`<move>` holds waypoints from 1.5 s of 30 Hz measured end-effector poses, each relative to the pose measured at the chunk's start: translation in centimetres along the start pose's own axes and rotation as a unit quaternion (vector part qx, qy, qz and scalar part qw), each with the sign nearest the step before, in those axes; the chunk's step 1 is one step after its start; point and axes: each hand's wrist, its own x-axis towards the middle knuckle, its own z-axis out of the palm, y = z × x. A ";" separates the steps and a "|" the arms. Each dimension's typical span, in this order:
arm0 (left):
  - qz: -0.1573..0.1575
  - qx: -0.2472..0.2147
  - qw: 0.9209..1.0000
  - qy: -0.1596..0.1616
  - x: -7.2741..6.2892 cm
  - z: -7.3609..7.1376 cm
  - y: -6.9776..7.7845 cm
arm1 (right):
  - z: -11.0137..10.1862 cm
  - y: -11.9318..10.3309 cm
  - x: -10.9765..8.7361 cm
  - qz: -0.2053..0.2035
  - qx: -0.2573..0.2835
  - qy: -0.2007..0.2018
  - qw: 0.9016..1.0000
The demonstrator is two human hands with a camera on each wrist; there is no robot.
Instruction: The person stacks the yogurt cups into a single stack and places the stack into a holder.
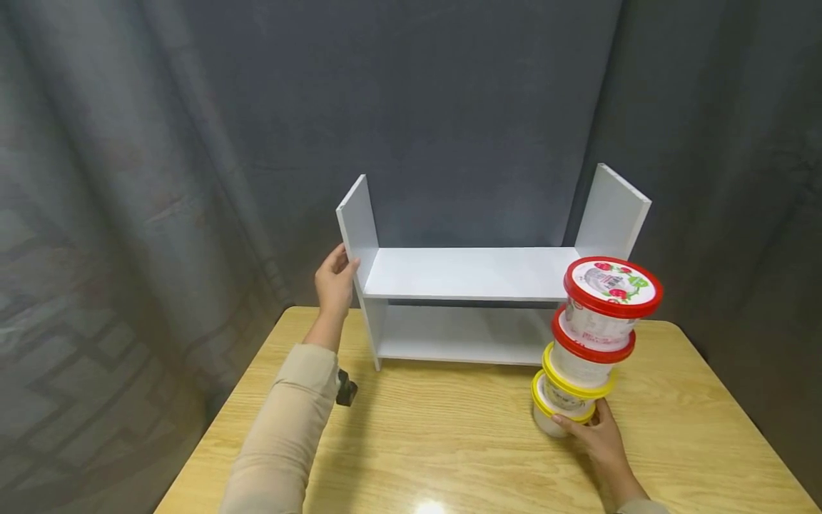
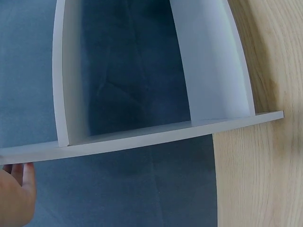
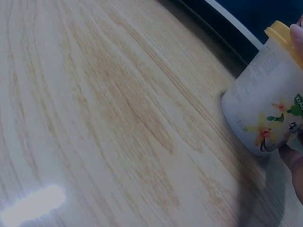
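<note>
My left hand [image 1: 335, 285] touches the outer face of the left side panel of a white two-tier shelf [image 1: 475, 273]. In the left wrist view, fingertips of this hand [image 2: 16, 194] meet that panel [image 2: 142, 138] from outside. My right hand [image 1: 600, 439] grips the lowest tub [image 1: 549, 422] of a stack at the shelf's front right. This tub has a yellow lid and flower print; above it sit another yellow-lidded tub [image 1: 565, 392] and two red-lidded tubs, the top one [image 1: 613, 285] showing strawberries. In the right wrist view, part of the gripping hand lies beyond the right edge.
The shelf stands toward the back of a light wooden table [image 1: 437, 428]. A grey curtain [image 1: 475, 107] hangs behind and at both sides. By the left cuff is a small black object [image 1: 345, 389]. Light glares on the table's near edge.
</note>
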 end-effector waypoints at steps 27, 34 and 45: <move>0.037 0.027 0.999 0.014 -0.3 -0.1 -0.1 | 1.5 -4.4 -0.7 0.022 -0.095 -0.076 0.992; 0.046 0.025 0.998 0.018 -0.4 -0.1 -0.2 | 1.5 -7.9 -0.4 -0.023 -0.110 -0.109 0.988; 0.040 0.027 0.999 0.021 -0.7 -0.3 -0.7 | 2.4 -12.1 0.9 -0.095 -0.117 -0.148 0.977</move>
